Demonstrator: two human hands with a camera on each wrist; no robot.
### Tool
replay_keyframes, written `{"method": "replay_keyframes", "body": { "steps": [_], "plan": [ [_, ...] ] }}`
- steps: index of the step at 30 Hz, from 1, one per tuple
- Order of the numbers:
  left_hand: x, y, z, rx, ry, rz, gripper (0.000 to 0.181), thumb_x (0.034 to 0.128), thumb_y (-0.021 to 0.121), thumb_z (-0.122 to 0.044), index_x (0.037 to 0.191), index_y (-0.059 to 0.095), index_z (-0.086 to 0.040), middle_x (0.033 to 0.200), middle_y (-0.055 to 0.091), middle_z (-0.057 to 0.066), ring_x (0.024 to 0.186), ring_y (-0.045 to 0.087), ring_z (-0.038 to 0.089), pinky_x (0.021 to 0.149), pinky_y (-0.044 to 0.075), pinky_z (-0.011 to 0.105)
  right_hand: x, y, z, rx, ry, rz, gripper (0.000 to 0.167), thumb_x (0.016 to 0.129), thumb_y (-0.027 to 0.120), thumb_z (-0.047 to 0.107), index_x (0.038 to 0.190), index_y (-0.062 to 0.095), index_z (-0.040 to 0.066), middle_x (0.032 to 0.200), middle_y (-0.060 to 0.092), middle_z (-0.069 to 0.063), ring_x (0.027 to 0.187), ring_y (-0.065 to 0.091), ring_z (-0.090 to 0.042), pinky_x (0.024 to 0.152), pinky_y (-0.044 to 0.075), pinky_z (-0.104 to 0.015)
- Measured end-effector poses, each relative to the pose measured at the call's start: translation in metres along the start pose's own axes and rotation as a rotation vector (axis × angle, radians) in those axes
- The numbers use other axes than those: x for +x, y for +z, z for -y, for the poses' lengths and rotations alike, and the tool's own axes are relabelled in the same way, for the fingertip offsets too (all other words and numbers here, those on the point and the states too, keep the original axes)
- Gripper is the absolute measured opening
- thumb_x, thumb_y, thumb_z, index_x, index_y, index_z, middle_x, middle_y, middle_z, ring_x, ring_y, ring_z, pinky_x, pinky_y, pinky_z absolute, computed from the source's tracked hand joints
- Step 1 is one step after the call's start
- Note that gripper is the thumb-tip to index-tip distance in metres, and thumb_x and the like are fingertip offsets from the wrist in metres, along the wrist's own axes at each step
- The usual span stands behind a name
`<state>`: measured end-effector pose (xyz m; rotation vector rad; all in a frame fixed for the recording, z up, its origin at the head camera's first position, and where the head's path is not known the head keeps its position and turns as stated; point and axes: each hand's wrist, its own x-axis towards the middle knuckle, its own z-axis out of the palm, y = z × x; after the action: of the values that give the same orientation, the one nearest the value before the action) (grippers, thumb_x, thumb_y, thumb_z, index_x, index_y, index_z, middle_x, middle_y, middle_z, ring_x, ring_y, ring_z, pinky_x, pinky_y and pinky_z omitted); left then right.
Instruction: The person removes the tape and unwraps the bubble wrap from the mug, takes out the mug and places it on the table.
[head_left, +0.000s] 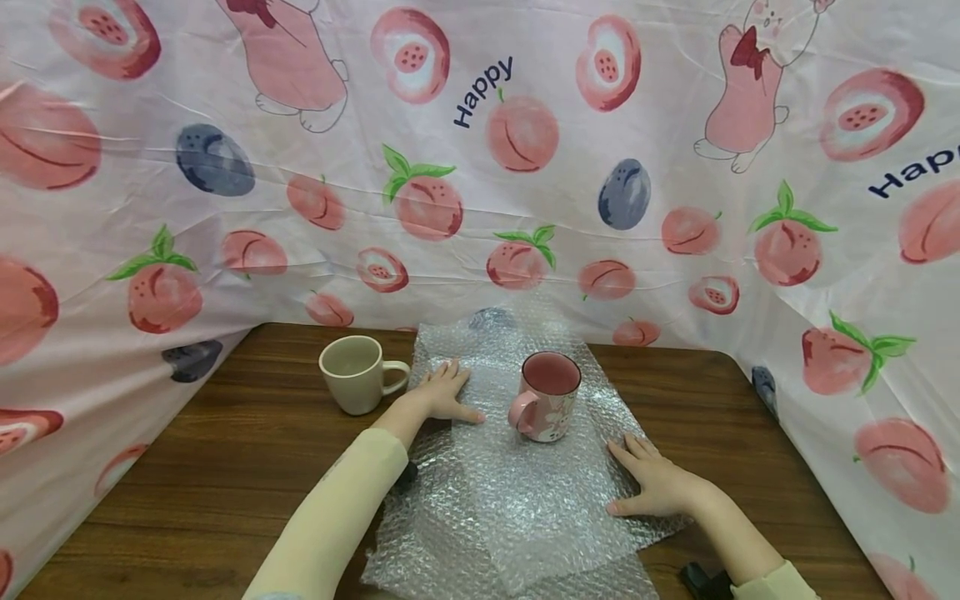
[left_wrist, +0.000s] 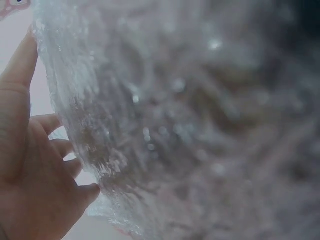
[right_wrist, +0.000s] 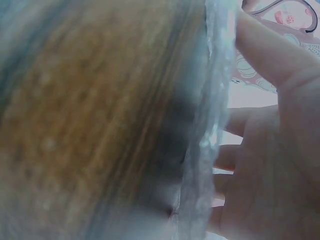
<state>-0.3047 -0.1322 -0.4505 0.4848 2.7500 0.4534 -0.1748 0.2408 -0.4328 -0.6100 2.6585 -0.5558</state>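
Observation:
In the head view a pink mug [head_left: 551, 396] with a dark red rim and floral pattern stands upright on layered bubble wrap [head_left: 517, 517], its handle turned left. My left hand [head_left: 444, 393] rests with spread fingers on the wrap's left part, between the pink mug and a cream mug [head_left: 354, 375]. On the wrap's right edge lies my right hand [head_left: 656, 483], fingers spread, apart from the pink mug. The left wrist view shows the left fingers touching the bubble wrap [left_wrist: 90, 130]. In the right wrist view, the right fingers touch the wrap's edge [right_wrist: 212, 130].
The cream mug stands on the brown wooden table [head_left: 202, 467], its handle pointing right near my left forearm. A fruit-patterned cloth [head_left: 517, 200] hangs behind the table and along both sides. Bubble wrap reaches from the back edge to the front.

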Motion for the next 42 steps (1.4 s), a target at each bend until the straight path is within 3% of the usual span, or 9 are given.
{"method": "replay_keyframes", "body": {
  "steps": [9, 15, 20, 25, 30, 34, 38, 42],
  "plan": [
    [-0.008, -0.007, -0.003, -0.012, 0.061, -0.012, 0.085, 0.0876, 0.06, -0.056, 0.15, 0.03, -0.006, 0.155, 0.014, 0.023, 0.142, 0.009, 0.039, 0.11, 0.01, 0.058, -0.001, 0.0, 0.001, 0.0, -0.003, -0.004, 0.099, 0.079, 0.074, 0.05, 0.149, 0.027, -0.002, 0.15, 0.011, -0.037, 0.136, 0.006, -0.055, 0.098, 0.021, -0.072],
    [-0.014, -0.008, -0.006, -0.05, 0.136, -0.038, 0.07, 0.0906, 0.062, -0.047, 0.144, 0.043, -0.006, 0.15, 0.031, 0.021, 0.138, 0.026, 0.037, 0.109, 0.023, 0.054, -0.001, 0.0, 0.001, -0.012, -0.007, -0.007, 0.098, 0.079, 0.073, 0.051, 0.149, 0.028, -0.002, 0.149, 0.012, -0.037, 0.135, 0.007, -0.056, 0.097, 0.02, -0.073],
    [-0.02, -0.013, -0.015, -0.114, 0.213, -0.063, 0.058, 0.0942, 0.06, -0.038, 0.141, 0.047, -0.005, 0.142, 0.046, 0.013, 0.133, 0.038, 0.03, 0.107, 0.031, 0.046, -0.001, 0.001, 0.0, -0.021, -0.011, -0.01, 0.098, 0.08, 0.073, 0.051, 0.149, 0.028, -0.003, 0.149, 0.012, -0.038, 0.135, 0.008, -0.056, 0.098, 0.019, -0.072],
    [-0.028, -0.016, -0.027, -0.195, 0.297, -0.11, 0.048, 0.0982, 0.055, -0.029, 0.138, 0.05, -0.004, 0.139, 0.049, 0.012, 0.129, 0.043, 0.031, 0.104, 0.035, 0.045, -0.001, 0.001, 0.0, -0.022, -0.019, -0.012, 0.098, 0.08, 0.072, 0.051, 0.149, 0.027, -0.003, 0.149, 0.011, -0.038, 0.135, 0.007, -0.056, 0.098, 0.018, -0.073],
    [-0.034, -0.017, -0.036, -0.261, 0.355, -0.182, 0.04, 0.1, 0.051, -0.024, 0.133, 0.055, -0.002, 0.13, 0.057, 0.011, 0.113, 0.057, 0.031, 0.093, 0.046, 0.044, -0.001, 0.002, -0.001, -0.025, -0.029, -0.015, 0.098, 0.081, 0.072, 0.051, 0.148, 0.027, -0.003, 0.149, 0.011, -0.038, 0.135, 0.007, -0.056, 0.099, 0.015, -0.073],
    [-0.039, -0.019, -0.042, -0.329, 0.367, -0.217, 0.035, 0.0996, 0.052, -0.023, 0.126, 0.061, -0.003, 0.117, 0.064, 0.009, 0.099, 0.062, 0.023, 0.084, 0.05, 0.038, -0.002, 0.002, -0.001, -0.02, -0.033, -0.015, 0.098, 0.081, 0.072, 0.051, 0.148, 0.027, -0.004, 0.149, 0.011, -0.038, 0.136, 0.006, -0.056, 0.099, 0.012, -0.073],
    [-0.044, -0.019, -0.046, -0.428, 0.392, -0.196, 0.033, 0.1, 0.052, -0.024, 0.122, 0.063, -0.003, 0.103, 0.066, 0.011, 0.079, 0.065, 0.017, 0.07, 0.052, 0.033, -0.002, 0.001, 0.0, -0.021, -0.037, -0.013, 0.098, 0.08, 0.072, 0.05, 0.148, 0.027, -0.005, 0.148, 0.011, -0.039, 0.136, 0.006, -0.055, 0.1, 0.011, -0.072],
    [-0.048, -0.018, -0.049, -0.538, 0.409, -0.157, 0.034, 0.1008, 0.051, -0.025, 0.12, 0.062, 0.001, 0.099, 0.067, 0.017, 0.07, 0.067, 0.022, 0.062, 0.053, 0.035, -0.002, 0.001, 0.0, -0.019, -0.033, -0.008, 0.098, 0.081, 0.072, 0.05, 0.148, 0.026, -0.004, 0.149, 0.01, -0.038, 0.136, 0.006, -0.055, 0.101, 0.011, -0.071]
  ]
}}
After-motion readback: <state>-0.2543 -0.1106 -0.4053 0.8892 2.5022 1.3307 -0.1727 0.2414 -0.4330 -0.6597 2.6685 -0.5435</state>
